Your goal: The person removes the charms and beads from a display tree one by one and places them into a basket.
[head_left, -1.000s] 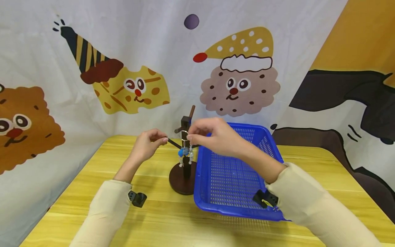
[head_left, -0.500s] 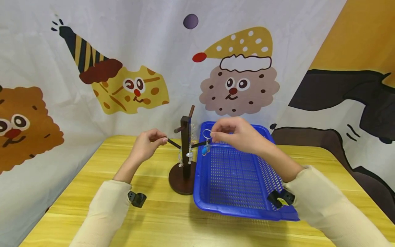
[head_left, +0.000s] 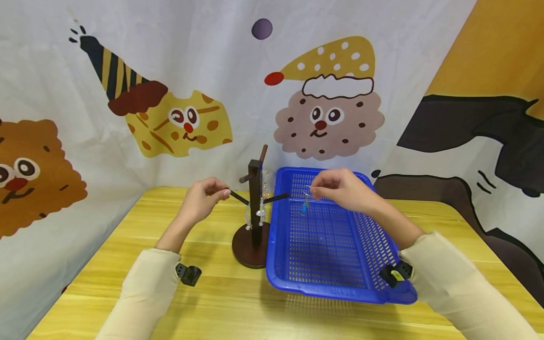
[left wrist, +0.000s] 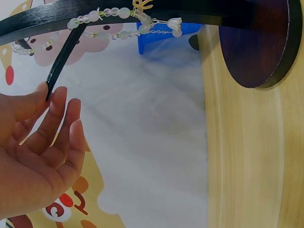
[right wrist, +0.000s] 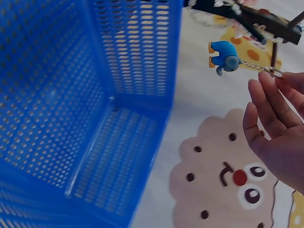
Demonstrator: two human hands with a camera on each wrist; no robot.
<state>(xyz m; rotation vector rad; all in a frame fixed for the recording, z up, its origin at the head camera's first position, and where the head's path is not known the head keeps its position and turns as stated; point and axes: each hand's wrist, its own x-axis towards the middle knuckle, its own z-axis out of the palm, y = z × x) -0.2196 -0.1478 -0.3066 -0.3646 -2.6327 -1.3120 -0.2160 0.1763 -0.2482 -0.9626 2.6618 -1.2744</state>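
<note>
My left hand pinches the tip of a thin dark peg on a brown wooden jewelry stand. Between thumb and fingers, my right hand holds the metal ring of a keychain over the blue basket. In the right wrist view a small blue elephant charm with yellow feet dangles from the ring's chain. Pale beaded bracelets hang on the stand close to its post. The stand's right lower peg points toward the basket and carries nothing at its tip.
The stand's round base rests on a wood-grain table, just left of the basket. Behind the table hangs a white cloth printed with cartoon figures.
My right hand has carried the keychain off to the right, away from the stand and over the basket. My left hand has stayed on the peg.
</note>
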